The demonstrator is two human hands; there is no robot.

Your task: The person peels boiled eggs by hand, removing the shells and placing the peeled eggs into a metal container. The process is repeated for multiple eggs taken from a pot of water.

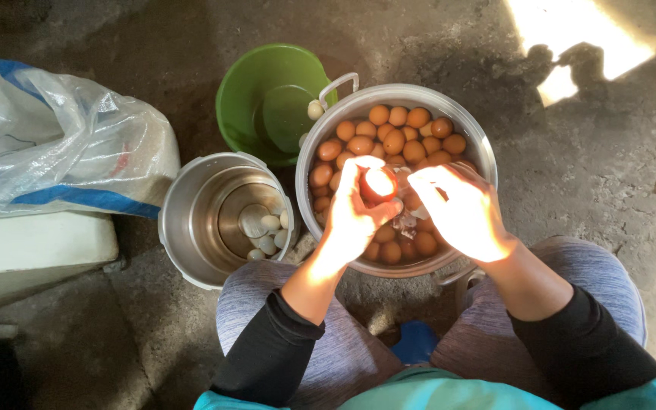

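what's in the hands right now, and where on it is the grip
The left hand holds a brown egg around its lower part, fingers wrapped under it. The right hand hovers beside it over the big pot, apparently holding nothing.

Dim, sharp view; harsh sun glare on hands [411,209], shadowed floor [609,167].

Shiny steel pots [474,137], glossy green plastic bucket [241,91], smooth brown eggs [394,141], rough concrete floor [594,175].
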